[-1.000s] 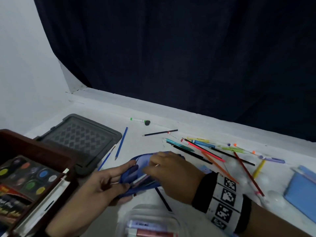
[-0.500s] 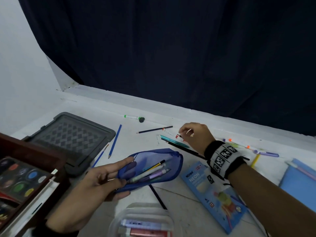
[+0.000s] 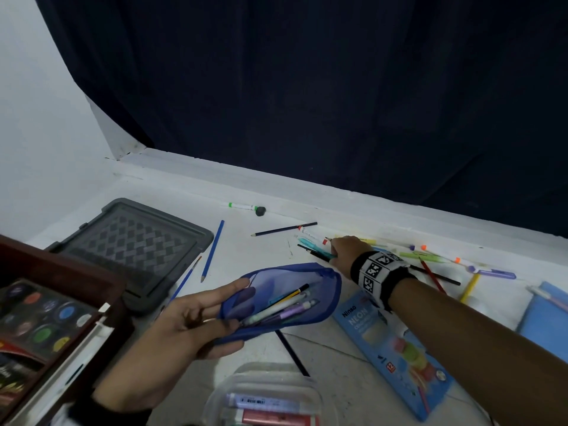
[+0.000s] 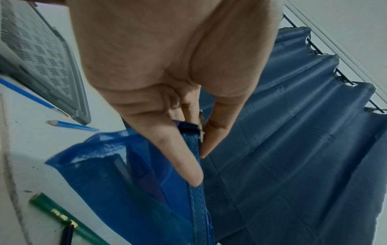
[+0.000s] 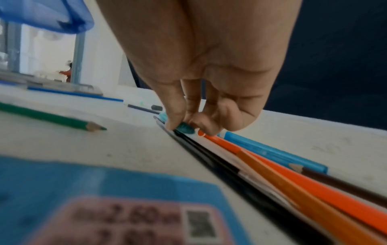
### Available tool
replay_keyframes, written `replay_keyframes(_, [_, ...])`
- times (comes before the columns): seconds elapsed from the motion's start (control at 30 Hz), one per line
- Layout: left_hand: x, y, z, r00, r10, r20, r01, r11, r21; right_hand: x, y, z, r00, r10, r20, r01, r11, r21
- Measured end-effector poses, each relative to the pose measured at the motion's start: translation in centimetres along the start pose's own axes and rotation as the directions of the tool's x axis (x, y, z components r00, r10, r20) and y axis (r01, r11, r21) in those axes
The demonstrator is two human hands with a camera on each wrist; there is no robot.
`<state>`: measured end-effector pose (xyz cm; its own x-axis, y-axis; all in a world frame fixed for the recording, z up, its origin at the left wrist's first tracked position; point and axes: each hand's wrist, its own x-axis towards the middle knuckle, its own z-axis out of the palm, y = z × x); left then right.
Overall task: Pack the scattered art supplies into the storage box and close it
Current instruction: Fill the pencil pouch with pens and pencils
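The left hand (image 3: 184,321) holds a blue mesh pencil pouch (image 3: 285,298) by its zipper end, fingers spread along one lip and thumb under the other. That grip props the mouth wide, facing the right hand, so the next pen can slide in beside the pens and pencils already lying lengthwise inside. The left wrist view confirms it: two fingers (image 4: 184,157) straddle the zipper tape, with the metal pull just beside them.

The right hand (image 3: 345,252) reaches out past the far end of the pouch, into the loose fan of coloured pencils (image 3: 430,272). Its fingertips (image 5: 178,122) are drawn narrow and pinch the teal pen (image 5: 185,129) against the tabletop (image 3: 246,250), with a black pencil (image 5: 201,149) and an orange pencil (image 5: 272,167) just beside it. The pen seems not yet lifted.

The storage box (image 3: 46,318) stands open just left of the left hand, with a watercolour palette (image 3: 40,315) inside. Its grey lid (image 3: 132,244) lies flat beyond that hand, out of the way, so closing looks like a late step. A blue neon crayon pack (image 3: 396,355) lies under the right forearm, and a clear tub of markers (image 3: 264,401) sits near the left wrist. Much is still scattered, so I judge the task well short of halfway.
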<state>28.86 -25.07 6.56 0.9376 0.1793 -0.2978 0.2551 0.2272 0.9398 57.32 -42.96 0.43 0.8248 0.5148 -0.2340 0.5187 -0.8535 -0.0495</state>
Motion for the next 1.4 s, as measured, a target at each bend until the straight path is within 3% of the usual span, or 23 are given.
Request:
replay_keyframes(0.07, [0.1, 0.0, -0.2, 1.000, -0.003, 0.012, 0.003, 1.000, -0.019, -0.4, -0.3, -0.4, 0.996, 0.029, -0.081, -0.020, 0.993, 0.115])
replay_keyframes(0.13, [0.3, 0.0, -0.6, 1.000, 0.000, 0.029, 0.002, 0.999, -0.046, -1.4, -0.8, -1.1, 0.968, 0.044, -0.246, 0.038, 0.948, 0.317])
replay_keyframes(0.23, [0.7, -0.1, -0.9, 1.000, 0.009, 0.016, -0.008, 0.996, -0.085, -4.6, -2.6, -2.8, 0.876, -0.072, -0.476, 0.334, 0.804, 0.493])
replay_keyframes(0.37, [1.3, -0.2, -1.0, 0.999, 0.031, -0.025, -0.034, 0.989, -0.146, -8.9, -5.2, -4.3, 0.734, -0.361, -0.575, 0.611, 0.721, 0.328])
replay_keyframes(0.47, [1.6, 0.0, -1.2, 0.999, 0.040, -0.019, -0.043, 0.986, -0.160, -10.1, -6.1, -4.4, 0.659, -0.487, -0.573, 0.662, 0.737, 0.134])
replay_keyframes(0.53, [1.8, 0.2, -1.4, 0.998, 0.044, -0.035, -0.050, 0.983, -0.177, -10.2, -6.2, -4.0, 0.639, -0.533, -0.554, 0.648, 0.762, 0.015])
replay_keyframes(0.67, [1.8, 0.6, -1.8, 0.998, 0.040, -0.050, -0.049, 0.982, -0.180, -9.2, -6.3, -2.5, 0.688, -0.581, -0.436, 0.548, 0.809, -0.213])
replay_keyframes(0.77, [1.9, 0.7, -2.1, 0.997, 0.023, -0.068, -0.034, 0.985, -0.170, -8.3, -7.0, -1.9, 0.682, -0.604, -0.412, 0.552, 0.795, -0.252])
replay_keyframes(0.83, [2.1, 0.6, -2.4, 0.996, 0.011, -0.085, -0.025, 0.985, -0.168, -7.7, -7.7, -2.1, 0.669, -0.615, -0.416, 0.579, 0.783, -0.227])
replay_keyframes(0.9, [2.3, 0.6, -2.5, 0.995, -0.002, -0.096, -0.015, 0.985, -0.171, -6.8, -8.1, -2.8, 0.635, -0.590, -0.499, 0.623, 0.773, -0.122])
replay_keyframes(1.0, [2.8, 0.3, -2.6, 0.992, -0.016, -0.128, -0.005, 0.987, -0.162, -4.8, -8.3, -4.8, 0.593, -0.439, -0.674, 0.684, 0.717, 0.135])
replay_keyframes(1.07, [3.2, 0.1, -2.7, 0.987, -0.025, -0.161, -0.002, 0.986, -0.164, -2.7, -8.3, -6.1, 0.574, -0.362, -0.734, 0.694, 0.691, 0.202])
replay_keyframes(1.13, [3.5, -0.1, -3.0, 0.982, -0.030, -0.188, -0.006, 0.982, -0.189, 0.1, -8.5, -6.5, 0.591, -0.351, -0.726, 0.678, 0.704, 0.211])
replay_keyframes(1.2, [3.9, -0.3, -3.2, 0.976, -0.033, -0.217, -0.014, 0.977, -0.215, 3.4, -8.7, -5.9, 0.660, -0.379, -0.649, 0.642, 0.733, 0.225])
replay_keyframes(1.3, [4.4, -0.4, -3.5, 0.962, -0.035, -0.269, -0.035, 0.968, -0.249, 8.2, -9.0, -4.4, 0.775, -0.444, -0.451, 0.566, 0.804, 0.181])
replay_keyframes(1.4, [4.7, -0.4, -3.8, 0.957, -0.026, -0.291, -0.052, 0.965, -0.258, 11.9, -9.6, -3.3, 0.847, -0.469, -0.248, 0.506, 0.856, 0.108])
